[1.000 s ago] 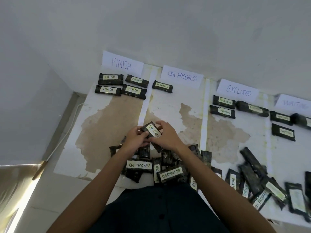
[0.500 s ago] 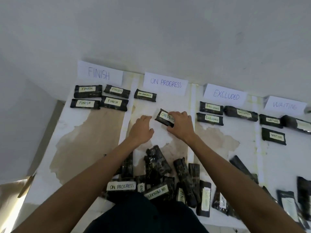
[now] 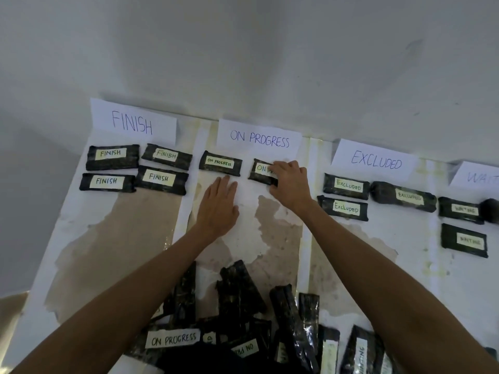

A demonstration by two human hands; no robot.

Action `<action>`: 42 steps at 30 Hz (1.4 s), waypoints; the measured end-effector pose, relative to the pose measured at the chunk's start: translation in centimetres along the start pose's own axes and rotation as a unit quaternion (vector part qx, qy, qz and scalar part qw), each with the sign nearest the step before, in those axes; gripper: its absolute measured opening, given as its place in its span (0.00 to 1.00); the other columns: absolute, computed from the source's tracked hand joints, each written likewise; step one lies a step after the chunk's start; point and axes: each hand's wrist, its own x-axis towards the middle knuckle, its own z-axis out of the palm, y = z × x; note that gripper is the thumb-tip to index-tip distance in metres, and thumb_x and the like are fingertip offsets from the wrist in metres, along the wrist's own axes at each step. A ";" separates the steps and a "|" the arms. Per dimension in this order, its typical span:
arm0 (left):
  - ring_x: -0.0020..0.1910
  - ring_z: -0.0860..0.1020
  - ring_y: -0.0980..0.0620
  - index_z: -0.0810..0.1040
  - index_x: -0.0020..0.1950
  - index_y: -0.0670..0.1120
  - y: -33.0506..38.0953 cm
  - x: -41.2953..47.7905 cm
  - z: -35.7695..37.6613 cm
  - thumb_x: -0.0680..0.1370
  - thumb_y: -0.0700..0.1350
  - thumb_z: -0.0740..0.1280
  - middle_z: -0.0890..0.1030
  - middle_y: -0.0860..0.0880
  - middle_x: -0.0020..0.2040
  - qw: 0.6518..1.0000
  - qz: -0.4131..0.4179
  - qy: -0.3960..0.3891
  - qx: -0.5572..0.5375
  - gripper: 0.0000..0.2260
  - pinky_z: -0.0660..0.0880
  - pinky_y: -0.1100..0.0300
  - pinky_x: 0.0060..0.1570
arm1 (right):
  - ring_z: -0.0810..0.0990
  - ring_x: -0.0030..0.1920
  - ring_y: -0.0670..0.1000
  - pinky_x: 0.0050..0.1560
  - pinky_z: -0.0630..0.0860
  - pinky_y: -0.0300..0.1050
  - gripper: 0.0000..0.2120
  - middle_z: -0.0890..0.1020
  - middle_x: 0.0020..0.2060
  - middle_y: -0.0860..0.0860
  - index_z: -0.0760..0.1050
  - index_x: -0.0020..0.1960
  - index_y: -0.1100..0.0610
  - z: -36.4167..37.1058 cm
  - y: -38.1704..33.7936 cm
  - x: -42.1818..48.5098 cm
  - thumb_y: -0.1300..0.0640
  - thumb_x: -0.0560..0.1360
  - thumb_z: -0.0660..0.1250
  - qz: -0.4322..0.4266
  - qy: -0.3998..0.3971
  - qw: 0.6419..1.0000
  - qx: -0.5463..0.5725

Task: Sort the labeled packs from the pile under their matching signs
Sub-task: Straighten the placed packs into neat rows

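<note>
In the head view, a dark pack (image 3: 263, 172) labelled ON PROGRESS is being gripped by the right hand (image 3: 290, 184). The fingers are curled over the pack's right end, so part of the label is being hidden. The pack is being held down at the white sheet (image 3: 81, 225), just under the ON PROGRESS sign (image 3: 259, 139), at twelve o'clock from the person. At nine o'clock of it, just beside it, a second ON PROGRESS pack (image 3: 220, 163) is lying flat. The left hand (image 3: 218, 209) is being kept wide and flat, palm down on the sheet with its fingers straight. Nothing is being held in it, and its fingertips are near that second pack's lower edge. At ten o'clock, four FINISH packs (image 3: 112, 156) are being shown under the FINISH sign (image 3: 132, 122). At two o'clock, three EXCLUDED packs (image 3: 347, 186) are lying below the EXCLUDED sign (image 3: 375, 160). At three o'clock, WAITING packs (image 3: 464, 240) are lying under a sign (image 3: 478, 176) cut by the frame edge. At six o'clock, the pile (image 3: 243, 306) of unsorted packs is lying jumbled.
</note>
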 end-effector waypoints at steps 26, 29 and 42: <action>0.58 0.72 0.39 0.77 0.57 0.41 -2.3 -13.7 0.0 0.69 0.49 0.53 0.76 0.40 0.58 0.991 0.015 0.004 -0.132 0.23 0.73 0.48 0.55 | 0.77 0.50 0.59 0.46 0.77 0.50 0.23 0.75 0.52 0.58 0.70 0.57 0.59 3.5 -13.7 -19.0 0.43 0.71 0.66 0.086 -0.174 0.975 0.106; 0.59 0.70 0.41 0.77 0.57 0.42 -2.3 -15.8 0.0 0.71 0.44 0.57 0.76 0.42 0.58 0.985 -0.014 0.008 -0.171 0.18 0.70 0.49 0.56 | 0.75 0.52 0.60 0.43 0.72 0.50 0.28 0.71 0.58 0.59 0.65 0.64 0.58 5.0 -15.2 -21.0 0.41 0.72 0.64 0.086 -0.145 0.986 0.004; 0.54 0.74 0.54 0.77 0.59 0.46 0.5 -18.9 -2.3 0.78 0.42 0.61 0.77 0.51 0.56 0.890 -0.148 -0.030 -0.431 0.11 0.70 0.60 0.53 | 0.79 0.46 0.52 0.46 0.77 0.43 0.13 0.82 0.46 0.53 0.78 0.51 0.56 1.2 -12.8 -21.8 0.61 0.67 0.73 0.167 -0.101 0.923 0.331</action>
